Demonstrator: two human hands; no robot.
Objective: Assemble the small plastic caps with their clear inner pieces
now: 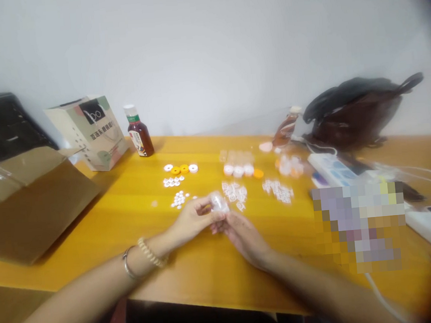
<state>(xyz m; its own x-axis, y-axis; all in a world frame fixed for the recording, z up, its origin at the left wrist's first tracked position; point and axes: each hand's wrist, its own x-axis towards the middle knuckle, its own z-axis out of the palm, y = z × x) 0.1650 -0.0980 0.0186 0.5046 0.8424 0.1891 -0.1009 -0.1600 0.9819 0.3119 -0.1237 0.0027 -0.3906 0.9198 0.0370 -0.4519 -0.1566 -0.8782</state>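
Over the middle of the table, my left hand (198,218) pinches a small clear plastic piece (219,203), rounded and cup-like but blurred. My right hand (244,234) meets it from the right, its curled fingers closed at the lower edge of the same piece. Just beyond the hands lie flat white cut-out pieces (235,193) and a second group of similar white pieces (278,190). Left of them are small white round pieces (180,200), white knobbed pieces (174,181) and a row of white and yellow rings (180,169).
White-and-clear cylinders (238,169) and a blurred orange-white heap (290,165) stand farther back. A dark red bottle (140,135), paper bag (102,133) and cardboard box (33,197) are left. Right are a brown bottle (286,129), dark bag (358,114), power strip (331,169) and cables.
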